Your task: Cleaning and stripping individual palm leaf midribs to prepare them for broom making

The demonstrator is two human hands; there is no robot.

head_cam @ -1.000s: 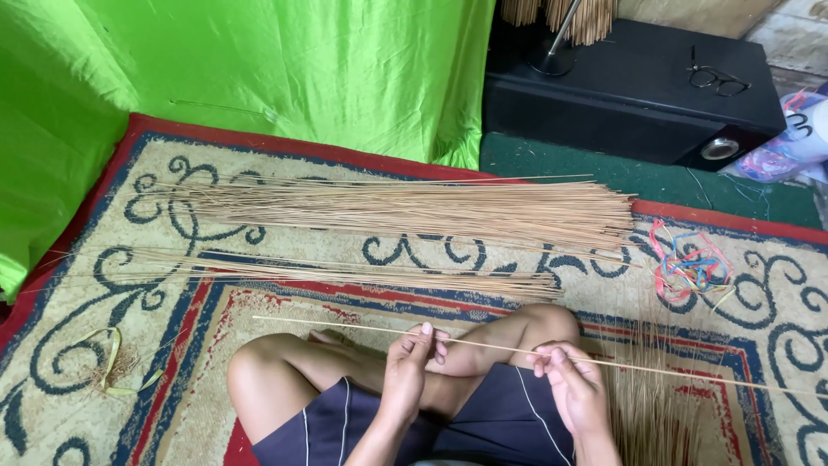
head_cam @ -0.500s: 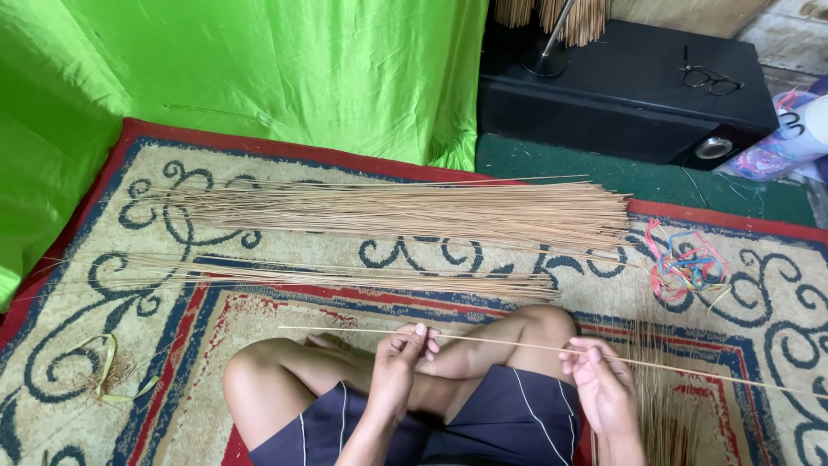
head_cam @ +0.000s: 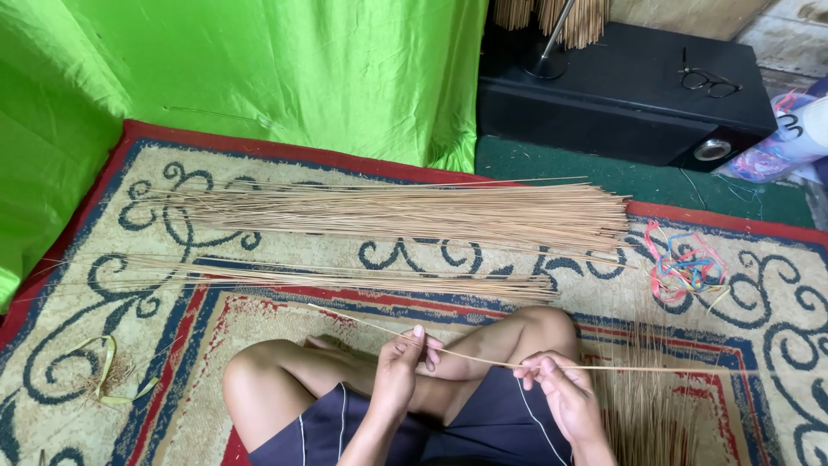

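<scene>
A long thin stick (head_cam: 483,358) runs across the person's lap, slanting from upper left above the left knee down to the right, where its far end reaches out over the carpet (head_cam: 259,319). The left hand (head_cam: 401,367) pinches the stick between thumb and fingertips, with the other fingers curled in toward the palm. The right hand (head_cam: 561,393) holds the same stick further along, its fingers pressed together around it just above the right thigh. The two hands are near each other but apart, with a bare stretch of stick between them. The person sits cross-legged in dark shorts (head_cam: 483,431), knees bare. Beside the right hand, a loose bunch of sticks (head_cam: 647,406) lies on the carpet, pointing away from the body. Ahead of the knees, a thin row of sticks (head_cam: 345,276) lies crosswise, and beyond it a thicker pile of sticks (head_cam: 431,211) lies the same way. A tangle of coloured bands (head_cam: 686,267) sits near the right end of the pile. A yellowish strip (head_cam: 103,380) lies on the carpet well to the left. A green cloth (head_cam: 259,78) hangs behind the carpet, and to the right of it stands a black box (head_cam: 621,95) with a pair of glasses (head_cam: 707,82) on top.
</scene>
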